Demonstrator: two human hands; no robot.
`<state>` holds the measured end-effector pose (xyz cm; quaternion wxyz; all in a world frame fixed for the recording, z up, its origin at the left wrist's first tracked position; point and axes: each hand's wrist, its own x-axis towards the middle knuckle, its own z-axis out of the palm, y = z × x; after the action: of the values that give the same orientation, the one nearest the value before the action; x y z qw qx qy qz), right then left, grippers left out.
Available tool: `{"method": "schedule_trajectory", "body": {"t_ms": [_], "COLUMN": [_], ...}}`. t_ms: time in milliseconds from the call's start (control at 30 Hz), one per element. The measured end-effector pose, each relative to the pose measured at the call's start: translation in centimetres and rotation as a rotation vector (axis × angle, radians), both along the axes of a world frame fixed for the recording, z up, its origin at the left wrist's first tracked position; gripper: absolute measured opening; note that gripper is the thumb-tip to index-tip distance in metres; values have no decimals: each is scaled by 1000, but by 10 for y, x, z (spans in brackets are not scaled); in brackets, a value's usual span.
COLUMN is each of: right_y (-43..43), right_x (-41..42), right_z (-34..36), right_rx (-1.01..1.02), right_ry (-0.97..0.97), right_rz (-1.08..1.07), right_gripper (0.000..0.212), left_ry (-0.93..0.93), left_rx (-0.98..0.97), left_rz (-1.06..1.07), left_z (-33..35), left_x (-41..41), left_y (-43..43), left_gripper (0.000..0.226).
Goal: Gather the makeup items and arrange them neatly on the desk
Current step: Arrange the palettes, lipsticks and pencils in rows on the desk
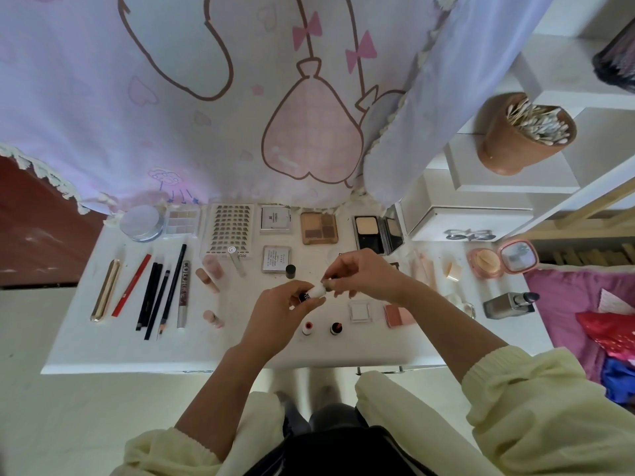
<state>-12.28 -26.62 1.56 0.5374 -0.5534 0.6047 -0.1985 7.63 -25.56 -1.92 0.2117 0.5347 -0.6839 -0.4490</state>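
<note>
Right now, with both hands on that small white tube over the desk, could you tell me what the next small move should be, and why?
Probably stand the small white tube beside the two upright tubes on the desk. The left hand grips its dark base and the right hand pinches its other end, so it is held in the air, with similar items standing nearby.

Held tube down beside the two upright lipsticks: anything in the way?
Nothing visible: left hand and right hand hold the tube just behind the upright lipsticks, bare desk between; the left hand hides the spot left of them.
</note>
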Motion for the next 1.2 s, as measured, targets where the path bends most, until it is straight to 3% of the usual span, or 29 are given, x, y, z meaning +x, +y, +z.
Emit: {"method": "schedule_trajectory", "body": {"t_ms": [233,400,667,933,1033,1200], "right_y": [1,-1,-7,-6,-5,-2], "right_x": [4,-2,-4,10,15,19], "right_z": [4,5,13,16,15,13], "right_rx": [71,40,28,-107,-203,-323], "right_ry": [50,71,135,501,726,898], "right_rz": [-1,49,147,293,398,440], "right_gripper": [38,22,23,30,27,19], "left_ry": [17,11,-50,-122,-153,-183], "left_rx": [12,-6,-35,-70,-75,-74], "left_rz": [-10,-11,-33,-44,-36,-35], "left_z": [-4,-5,-5,-8,-9,-9], "left_x": [-1,1,1,0,-1,-5], "left_y": [0,0,-3,-6,-7,-8], "left_gripper": [5,6,11,16,18,19]}}
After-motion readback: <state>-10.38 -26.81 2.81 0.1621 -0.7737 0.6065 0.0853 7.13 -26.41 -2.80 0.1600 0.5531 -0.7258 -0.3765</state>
